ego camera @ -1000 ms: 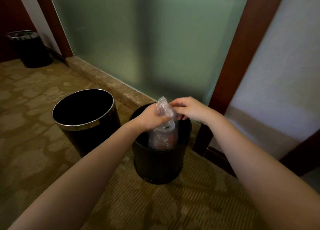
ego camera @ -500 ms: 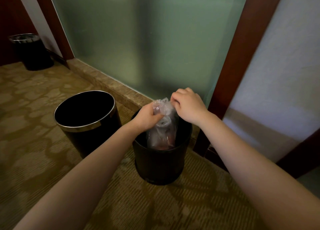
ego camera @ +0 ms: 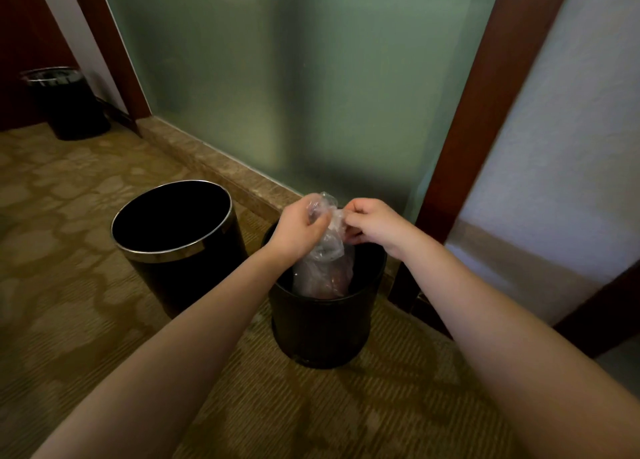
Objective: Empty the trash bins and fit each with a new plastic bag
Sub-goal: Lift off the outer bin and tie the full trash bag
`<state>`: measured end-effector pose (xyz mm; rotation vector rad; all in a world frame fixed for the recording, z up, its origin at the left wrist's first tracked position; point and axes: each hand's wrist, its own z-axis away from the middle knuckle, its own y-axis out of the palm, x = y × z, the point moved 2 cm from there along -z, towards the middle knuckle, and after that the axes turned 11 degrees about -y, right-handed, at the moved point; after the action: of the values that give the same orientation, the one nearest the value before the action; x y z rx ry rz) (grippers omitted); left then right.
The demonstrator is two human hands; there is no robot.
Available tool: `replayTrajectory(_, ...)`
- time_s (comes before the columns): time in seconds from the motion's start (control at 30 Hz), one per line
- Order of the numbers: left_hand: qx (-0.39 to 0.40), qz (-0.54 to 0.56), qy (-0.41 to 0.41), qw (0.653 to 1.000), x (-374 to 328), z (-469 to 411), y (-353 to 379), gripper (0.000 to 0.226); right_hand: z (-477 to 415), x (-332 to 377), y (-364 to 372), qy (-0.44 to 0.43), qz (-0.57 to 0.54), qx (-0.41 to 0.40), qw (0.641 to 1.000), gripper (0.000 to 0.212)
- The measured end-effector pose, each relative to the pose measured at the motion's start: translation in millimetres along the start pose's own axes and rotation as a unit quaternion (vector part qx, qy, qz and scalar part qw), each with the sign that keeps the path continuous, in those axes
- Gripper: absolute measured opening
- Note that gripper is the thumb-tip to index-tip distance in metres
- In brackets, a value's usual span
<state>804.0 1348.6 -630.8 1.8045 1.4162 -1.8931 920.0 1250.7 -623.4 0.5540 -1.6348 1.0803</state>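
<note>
The left hand [ego camera: 300,229] and right hand [ego camera: 373,223] both pinch the gathered neck of a clear plastic bag [ego camera: 323,264] sitting in the small black bin [ego camera: 325,323], reddish trash dimly visible inside. Just beside it on the carpet stands a larger chrome-rimmed bin [ego camera: 176,247], unlined, its inside dark. A third bin [ego camera: 67,103] sits well apart by the wall.

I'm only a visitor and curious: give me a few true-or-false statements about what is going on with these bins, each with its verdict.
1. The left hand and the right hand both grip the top of the clear plastic bag. True.
2. The bag hangs well above both bins. False: its lower part is inside the nearer black bin.
3. The metal-rimmed bin stands to the left of the nearer one. True.
4. The metal-rimmed bin lies tipped on its side. False: it stands upright, its mouth facing up.
5. A third bin stands far back on the left. True.
</note>
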Motion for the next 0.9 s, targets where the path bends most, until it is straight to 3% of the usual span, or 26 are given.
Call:
replayTrajectory(0.07, -0.004, -0.019, -0.027, 0.999, 7.0, -1.7, 0.2, 0.014, -5.0, 3.0, -6.4, -0.067, 0.239, -0.040, 0.968, 0.015)
replayTrajectory(0.13, -0.002, -0.031, -0.045, 0.998, 12.9, -2.8, -0.8, 0.013, -6.8, 15.9, -4.0, -0.124, 0.350, -0.043, 0.928, 0.008)
replayTrajectory(0.2, -0.013, -0.028, -0.047, 0.998, 16.3, -4.8, -1.9, 0.012, -7.6, 24.1, 1.7, -0.098, 0.318, -0.041, 0.942, 0.011)
replayTrajectory(0.3, -0.029, -0.020, -0.052, 0.998, 16.7, -6.8, -2.7, 0.007, -3.7, 25.7, 13.1, 0.041, 0.058, -0.028, 0.997, 0.021)
replayTrajectory(0.4, -0.014, 0.007, -0.086, 0.996, 19.3, -7.5, -1.5, 0.004, 3.8, 24.0, 20.5, 0.110, -0.093, -0.005, 0.990, 0.022)
replayTrajectory(0.6, 0.094, 0.145, -0.212, 0.962, 24.0, -8.1, -2.4, 0.029, 4.1, 11.0, 24.5, 0.091, -0.132, -0.015, 0.987, 0.019)
replayTrajectory(0.8, 0.122, 0.177, -0.221, 0.951, 23.0, -8.4, -3.6, 0.031, 3.6, 0.1, 28.3, 0.064, -0.168, -0.025, 0.983, 0.018)
replayTrajectory(0.87, 0.097, 0.221, -0.225, 0.944, 22.7, -9.6, -5.1, 0.030, 5.2, -3.4, 31.8, 0.034, -0.108, -0.008, 0.993, 0.020)
replayTrajectory(0.9, 0.080, 0.245, -0.229, 0.939, 21.6, -9.9, -6.8, 0.028, 5.3, -5.6, 31.7, 0.002, -0.019, -0.002, 1.000, 0.022)
